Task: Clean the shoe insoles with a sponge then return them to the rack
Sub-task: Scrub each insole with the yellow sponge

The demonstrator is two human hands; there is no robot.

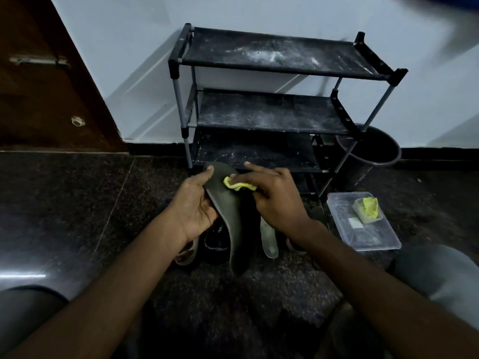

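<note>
On the dark speckled floor (77, 203), in front of a black three-shelf shoe rack (259, 66) that stands against a pale wall, a seated person works with both bare arms reaching forward. The left grip (193, 206) is clamped on a dark insole (228, 211), thumb over its left edge, holding it tilted above the floor with the toe end toward the rack's bottom shelf. The right grip (274, 195) is closed on a yellow sponge (237, 186) and presses it against the insole near the toe end, forefinger stretched out. Below the hands, dark shoes (215, 242) sit on the floor, and a pale insole (269, 242) lies under the right wrist. To the right, a clear plastic container (368, 237) holds a second yellow sponge piece (370, 207). A dark round bin (375, 151) stands by the rack's right legs.
</note>
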